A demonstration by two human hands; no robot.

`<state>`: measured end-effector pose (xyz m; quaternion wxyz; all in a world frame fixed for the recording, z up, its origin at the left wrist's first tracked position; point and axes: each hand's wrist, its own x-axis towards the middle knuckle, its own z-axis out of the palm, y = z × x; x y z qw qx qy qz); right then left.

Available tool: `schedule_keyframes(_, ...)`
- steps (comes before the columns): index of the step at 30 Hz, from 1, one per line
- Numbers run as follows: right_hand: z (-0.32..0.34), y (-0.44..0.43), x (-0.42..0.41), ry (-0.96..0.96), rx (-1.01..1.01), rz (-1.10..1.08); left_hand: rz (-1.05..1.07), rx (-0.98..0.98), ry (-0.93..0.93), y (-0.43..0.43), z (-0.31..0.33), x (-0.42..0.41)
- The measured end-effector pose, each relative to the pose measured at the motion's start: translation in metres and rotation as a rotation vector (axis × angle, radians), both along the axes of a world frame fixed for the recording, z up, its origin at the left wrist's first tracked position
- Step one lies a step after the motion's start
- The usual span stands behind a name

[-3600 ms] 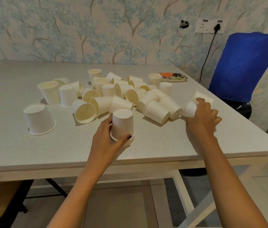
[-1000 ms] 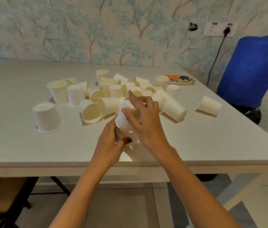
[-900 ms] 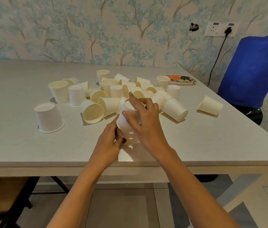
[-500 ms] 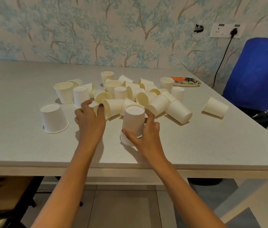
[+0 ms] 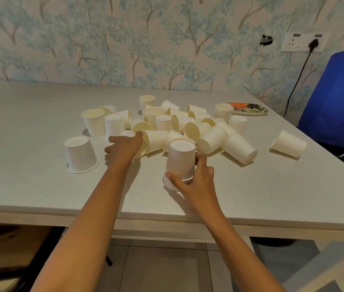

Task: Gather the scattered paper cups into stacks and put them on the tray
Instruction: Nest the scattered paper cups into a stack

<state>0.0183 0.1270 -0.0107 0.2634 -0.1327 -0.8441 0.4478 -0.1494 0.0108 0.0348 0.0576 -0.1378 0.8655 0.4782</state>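
Light is bright and even, shadows soft, detail slightly smeared (wide-angle bowing at edges).

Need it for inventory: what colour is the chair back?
Blue; chair back shows best in head view.

Grey table (image 5: 29, 182): scattered paper cups (image 5: 211, 140), cup stack (image 5: 180, 165), tray (image 5: 249, 111) far rt.

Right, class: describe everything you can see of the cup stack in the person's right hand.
The cup stack is several white paper cups nested upside down, top base flat, rims layered at the bottom. It stands upright on the grey speckled table near the front edge. The right hand grips its lower half, thumb in front, fingers round the far side.
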Motion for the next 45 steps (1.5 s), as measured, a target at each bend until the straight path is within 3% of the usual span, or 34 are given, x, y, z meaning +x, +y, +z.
schedule_keyframes(3,-0.001,-0.001,-0.002,-0.010,0.003,-0.011,-0.107,0.085,0.038,-0.007,0.002,-0.003)
schedule_keyframes(7,0.001,-0.001,-0.001,-0.014,0.024,-0.024,-0.265,-0.021,0.085,-0.009,0.006,0.004)
schedule_keyframes(12,0.005,0.002,-0.001,-0.055,-0.002,0.008,-0.283,-0.014,0.074,-0.011,0.012,0.017)
schedule_keyframes(17,0.019,0.012,0.011,0.085,-0.131,0.020,-0.185,0.274,0.409,-0.009,0.024,0.048)
schedule_keyframes(20,0.028,0.021,0.010,0.282,-0.305,-0.134,-0.241,0.410,0.635,0.000,0.033,0.077)
schedule_keyframes(23,0.035,0.042,0.001,0.349,-0.226,-0.337,-0.343,0.431,0.746,0.011,0.039,0.101)
schedule_keyframes(26,0.038,0.073,-0.008,0.266,-0.064,-0.488,-0.417,0.438,0.734,0.020,0.036,0.114)
schedule_keyframes(33,0.028,0.119,-0.019,-0.223,0.323,-0.741,-0.509,0.256,0.722,0.029,0.013,0.120)
schedule_keyframes(41,0.018,0.137,-0.032,-0.320,0.319,-0.811,-0.580,0.181,0.628,0.028,-0.022,0.116)
schedule_keyframes(45,0.031,0.135,-0.027,-0.072,0.294,-0.796,-0.595,0.182,0.606,0.025,-0.029,0.115)
